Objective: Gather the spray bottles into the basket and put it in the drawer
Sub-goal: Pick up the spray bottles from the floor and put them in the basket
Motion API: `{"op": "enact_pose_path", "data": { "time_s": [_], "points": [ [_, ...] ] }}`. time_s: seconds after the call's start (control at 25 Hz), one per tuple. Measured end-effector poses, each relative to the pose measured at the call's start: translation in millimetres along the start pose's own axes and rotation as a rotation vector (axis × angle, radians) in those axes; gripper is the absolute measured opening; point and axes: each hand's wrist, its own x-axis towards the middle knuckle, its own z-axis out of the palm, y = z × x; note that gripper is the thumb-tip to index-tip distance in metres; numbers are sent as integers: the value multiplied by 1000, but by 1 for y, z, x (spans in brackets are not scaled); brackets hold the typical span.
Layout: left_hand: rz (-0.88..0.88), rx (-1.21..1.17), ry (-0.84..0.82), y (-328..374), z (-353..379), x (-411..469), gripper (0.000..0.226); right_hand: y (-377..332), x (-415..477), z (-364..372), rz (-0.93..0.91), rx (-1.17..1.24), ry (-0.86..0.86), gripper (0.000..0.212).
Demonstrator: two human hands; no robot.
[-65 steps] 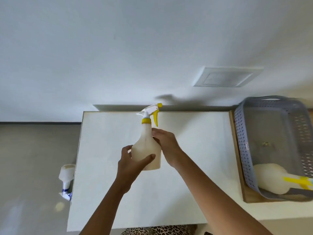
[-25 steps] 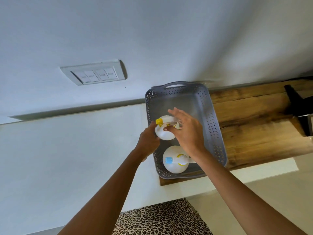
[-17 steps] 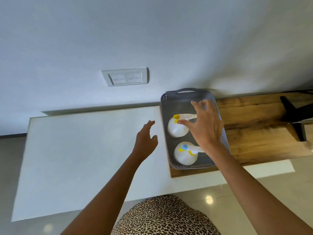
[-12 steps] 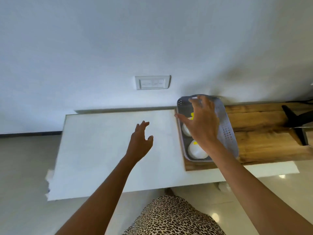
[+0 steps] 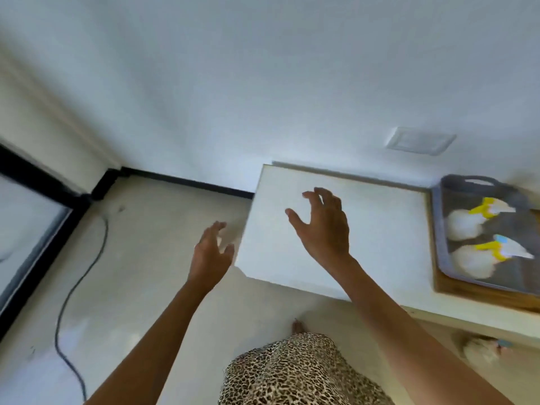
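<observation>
Spanning right: white table | white wall | floor cable

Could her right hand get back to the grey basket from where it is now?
Probably yes: the right hand hangs open above the bare white table, and nothing lies between it and the basket.

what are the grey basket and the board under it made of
The grey perforated basket looks like moulded matte plastic, though blur hides detail. The brown board beneath it looks like wood, a warm brown slab with a thick edge; a laminate cannot be ruled out.
</observation>
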Motion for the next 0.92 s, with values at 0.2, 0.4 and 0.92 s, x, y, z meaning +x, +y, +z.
{"op": "enact_pose_path", "data": {
  "time_s": [0.2, 0.4, 0.92],
  "points": [
    [-176, -18, 31, -83, -41, 35, 45, -55, 11, 91, -73, -18, -220, 42],
    [-343, 20, 10, -187, -45, 97, 44, -84, 36, 227, -167, -9, -495, 41],
    [-482, 10, -99, -520, 140, 232, 44, 18, 78, 681, -975, -891, -906, 49]
  ]
}}
